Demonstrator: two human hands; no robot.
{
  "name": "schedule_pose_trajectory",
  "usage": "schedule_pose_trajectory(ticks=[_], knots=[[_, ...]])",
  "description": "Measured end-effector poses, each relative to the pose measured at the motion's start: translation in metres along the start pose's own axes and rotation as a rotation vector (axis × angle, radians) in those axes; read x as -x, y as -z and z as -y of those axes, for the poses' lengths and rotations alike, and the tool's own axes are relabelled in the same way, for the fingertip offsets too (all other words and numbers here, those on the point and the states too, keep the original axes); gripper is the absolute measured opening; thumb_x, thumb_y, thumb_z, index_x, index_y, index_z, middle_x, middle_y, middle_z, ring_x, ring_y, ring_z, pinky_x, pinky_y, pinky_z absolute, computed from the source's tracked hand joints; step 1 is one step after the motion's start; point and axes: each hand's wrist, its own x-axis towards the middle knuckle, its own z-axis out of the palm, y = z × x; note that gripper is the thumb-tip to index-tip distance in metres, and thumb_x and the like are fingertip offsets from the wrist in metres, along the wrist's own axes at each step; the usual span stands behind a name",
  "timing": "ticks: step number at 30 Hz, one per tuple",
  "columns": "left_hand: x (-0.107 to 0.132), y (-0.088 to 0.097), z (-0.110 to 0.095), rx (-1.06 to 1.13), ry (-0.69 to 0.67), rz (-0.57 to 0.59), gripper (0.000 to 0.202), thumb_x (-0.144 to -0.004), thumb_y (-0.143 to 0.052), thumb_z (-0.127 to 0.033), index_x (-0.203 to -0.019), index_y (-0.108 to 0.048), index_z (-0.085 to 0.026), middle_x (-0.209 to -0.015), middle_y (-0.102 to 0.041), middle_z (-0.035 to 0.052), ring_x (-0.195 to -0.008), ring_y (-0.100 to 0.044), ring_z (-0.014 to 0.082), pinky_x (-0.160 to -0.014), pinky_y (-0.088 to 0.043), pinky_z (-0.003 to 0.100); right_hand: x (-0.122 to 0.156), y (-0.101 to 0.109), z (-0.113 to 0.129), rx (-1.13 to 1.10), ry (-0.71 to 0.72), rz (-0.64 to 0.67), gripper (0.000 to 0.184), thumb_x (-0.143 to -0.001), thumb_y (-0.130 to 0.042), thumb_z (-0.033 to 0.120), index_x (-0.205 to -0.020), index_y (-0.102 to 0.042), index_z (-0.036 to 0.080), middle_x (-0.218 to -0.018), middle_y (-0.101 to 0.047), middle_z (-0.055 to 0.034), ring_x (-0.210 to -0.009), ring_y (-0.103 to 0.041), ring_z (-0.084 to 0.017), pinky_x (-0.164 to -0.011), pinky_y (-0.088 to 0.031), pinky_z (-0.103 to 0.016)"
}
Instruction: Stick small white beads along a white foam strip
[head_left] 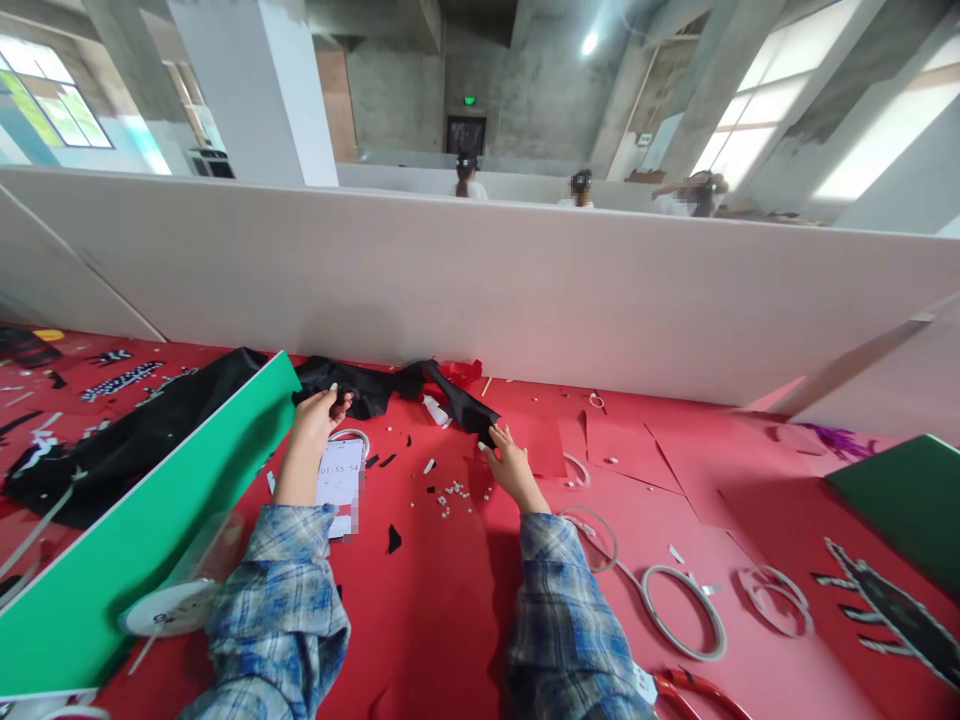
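Note:
A long piece of black cloth (367, 390) stretches along the back of the red tabletop, close to the partition. Its left part is in my left hand (319, 418), whose fingers are curled on the dark fabric. From there the cloth narrows, bunches and slants down to my right hand (511, 465), where thumb and fingers pinch its tip. Under the strip lies a small white tube (435, 410). A phone (341, 485) showing a timer rests beside my left wrist. Several white beads (454, 495) and black scraps (394, 539) are scattered between my forearms.
A green board (172, 520) stands at left, with a clear plastic cup (180, 590) against it. White cord coils (682, 612) and red-handled pliers (697, 692) lie at right. Another green board (900, 500) is at far right. A white partition (525, 290) bounds the back; people are beyond it.

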Motion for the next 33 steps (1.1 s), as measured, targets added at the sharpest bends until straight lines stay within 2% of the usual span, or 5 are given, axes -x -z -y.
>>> schedule_pose_trajectory(ticks=[5, 18, 24, 28, 33], knots=[[0.011, -0.003, -0.023, 0.114, -0.021, 0.026, 0.023, -0.072, -0.069, -0.031, -0.065, -0.056, -0.013, -0.057, -0.057, -0.0006, -0.049, -0.052, 0.0071, -0.050, -0.042, 0.019, -0.004, 0.008, 0.007, -0.088, 0.092, -0.094, 0.039, -0.082, -0.055, 0.032, -0.120, -0.061, 0.024, -0.132, -0.057, -0.0095, -0.133, -0.042, -0.027, -0.106, -0.036, -0.049], [0.021, -0.024, -0.020, -0.166, -0.253, -0.058, 0.031, -0.079, -0.057, -0.041, -0.063, -0.054, -0.015, -0.056, -0.057, -0.0006, -0.050, -0.053, 0.0090, -0.051, -0.045, 0.019, -0.004, 0.011, 0.018, -0.150, 0.137, -0.125, 0.040, -0.078, -0.057, 0.032, -0.115, -0.065, 0.020, -0.128, -0.060, -0.0109, -0.127, -0.048, -0.030, -0.104, -0.038, -0.050], [0.007, -0.012, -0.007, -0.531, -0.262, -0.090, 0.034, -0.082, -0.057, -0.034, -0.106, -0.057, -0.010, -0.102, -0.067, 0.0169, -0.095, -0.066, 0.0240, -0.078, -0.052, 0.030, 0.001, 0.020, 0.038, -0.127, 0.189, -0.128, 0.046, -0.080, -0.058, 0.033, -0.123, -0.060, 0.018, -0.134, -0.054, -0.0127, -0.130, -0.044, -0.030, -0.108, -0.034, -0.049], [0.004, 0.009, -0.002, -0.895, -0.222, -0.108, 0.055, -0.073, -0.071, -0.030, -0.117, -0.052, -0.003, -0.131, -0.045, 0.0334, -0.129, -0.038, 0.0447, -0.098, -0.039, 0.051, 0.012, 0.027, 0.062, -0.094, 0.265, -0.120, 0.054, -0.085, -0.054, 0.037, -0.134, -0.050, 0.017, -0.144, -0.042, -0.0117, -0.137, -0.034, -0.026, -0.114, -0.027, -0.045], [0.008, 0.011, 0.000, -1.245, -0.139, 0.142, 0.034, -0.086, -0.060, -0.034, -0.113, -0.057, -0.013, -0.120, -0.058, 0.0142, -0.115, -0.054, 0.0282, -0.095, -0.045, 0.046, -0.008, 0.008, 0.102, -0.021, 0.292, -0.052, 0.055, -0.085, -0.055, 0.031, -0.136, -0.047, 0.011, -0.144, -0.040, -0.0184, -0.135, -0.037, -0.030, -0.110, -0.032, -0.048]])
